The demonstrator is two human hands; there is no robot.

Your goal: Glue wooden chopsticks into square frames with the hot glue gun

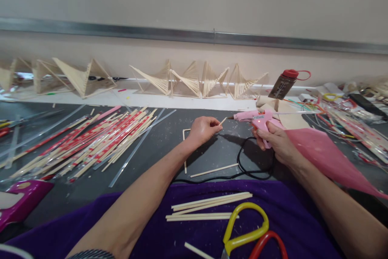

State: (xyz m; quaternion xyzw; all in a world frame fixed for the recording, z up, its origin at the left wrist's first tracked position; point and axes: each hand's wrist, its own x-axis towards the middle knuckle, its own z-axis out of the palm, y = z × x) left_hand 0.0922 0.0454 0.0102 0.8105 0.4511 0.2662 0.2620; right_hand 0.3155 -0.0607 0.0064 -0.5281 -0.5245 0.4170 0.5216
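Note:
My left hand [206,128] pinches a short wooden stick [223,121] near the middle of the view. Wrapped round the handle of a pink glue gun [254,116], my right hand [274,140] holds it with its nozzle pointing left, at or very near the stick's end. Under and beside my left wrist, joined sticks [185,167] form a corner on the dark table [209,156]. A loose stick [214,170] lies just below, close to the black cord [242,162].
Wooden stick models [184,81] stand along the wall beside a bottle [283,84]. Packaged sticks [100,142] cover the left side. Pink material [327,154] lies at right. On purple cloth [151,226] are several sticks [209,202] and scissors [247,238].

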